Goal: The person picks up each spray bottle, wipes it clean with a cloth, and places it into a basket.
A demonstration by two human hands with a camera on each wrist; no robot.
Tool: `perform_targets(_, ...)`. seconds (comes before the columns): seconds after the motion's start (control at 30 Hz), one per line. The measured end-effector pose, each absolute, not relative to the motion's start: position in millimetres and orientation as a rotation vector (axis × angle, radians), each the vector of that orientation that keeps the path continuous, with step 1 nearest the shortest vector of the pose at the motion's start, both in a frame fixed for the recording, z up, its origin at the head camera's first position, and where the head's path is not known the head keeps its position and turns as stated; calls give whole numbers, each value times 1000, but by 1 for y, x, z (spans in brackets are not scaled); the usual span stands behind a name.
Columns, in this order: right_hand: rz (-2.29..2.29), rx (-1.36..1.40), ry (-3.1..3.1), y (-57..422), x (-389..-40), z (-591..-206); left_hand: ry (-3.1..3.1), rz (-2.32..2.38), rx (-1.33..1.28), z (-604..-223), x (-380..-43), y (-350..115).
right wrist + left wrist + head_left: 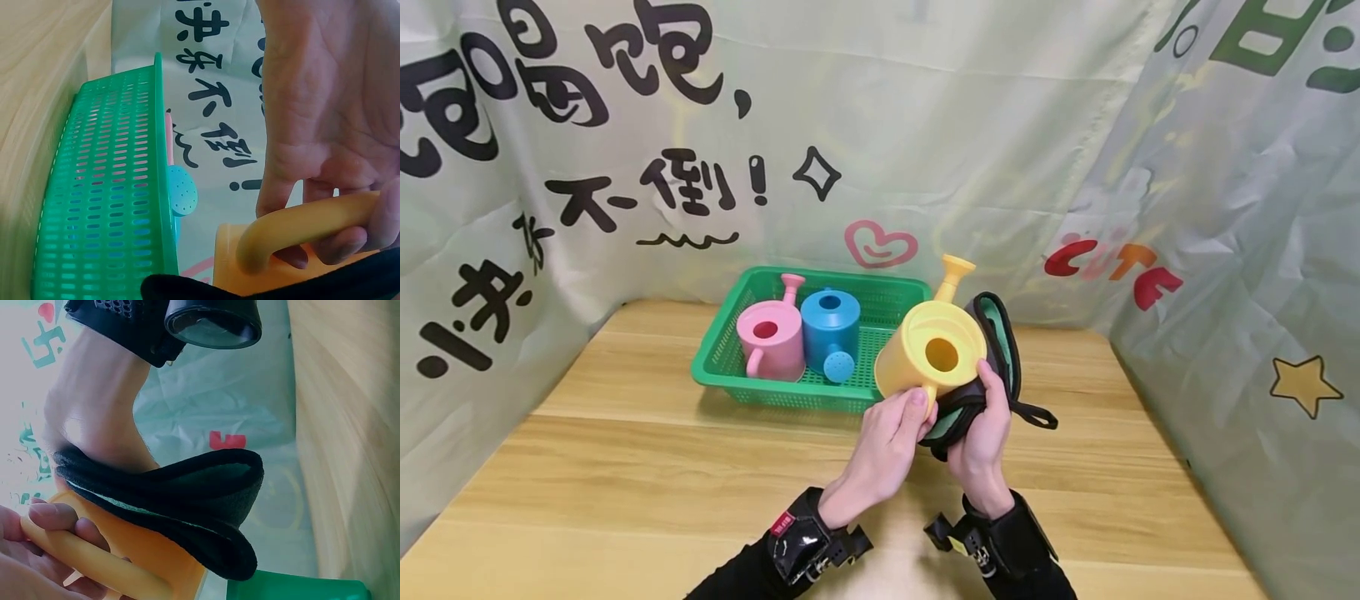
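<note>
A yellow toy watering can (pixel 900 360) is held up at the right end of the basket, its spout pointing away and its top opening tilted towards me. My left hand (pixel 883 446) grips the can's handle (pixel 306 224), fingers wrapped round it in both wrist views. On the can's right side, my right hand (pixel 983 437) holds a folded black-edged cloth (pixel 1013 350) with green lining and a hanging loop. The cloth lies against the can, and the right thumb reaches the can's rim. Most right fingers are hidden behind the cloth.
A green plastic basket (pixel 820 398) with slotted walls stands on the wooden table (pixel 715 492). Inside it sit a pink watering can (pixel 784 346) and a blue watering can (pixel 831 321). Printed fabric walls (pixel 1000 167) enclose the table at the back and sides.
</note>
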State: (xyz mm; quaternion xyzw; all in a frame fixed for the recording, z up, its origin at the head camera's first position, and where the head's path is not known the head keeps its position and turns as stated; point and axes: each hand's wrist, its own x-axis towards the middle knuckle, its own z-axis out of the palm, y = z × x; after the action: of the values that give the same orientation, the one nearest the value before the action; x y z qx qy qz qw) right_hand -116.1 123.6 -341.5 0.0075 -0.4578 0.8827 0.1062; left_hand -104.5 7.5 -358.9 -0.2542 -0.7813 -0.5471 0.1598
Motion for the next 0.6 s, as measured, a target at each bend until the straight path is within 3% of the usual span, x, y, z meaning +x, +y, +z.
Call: perform_targets(0.6, 2531, 58, -1310, 115, -114, -343, -2217, -1529, -737, -360, -106, 10)
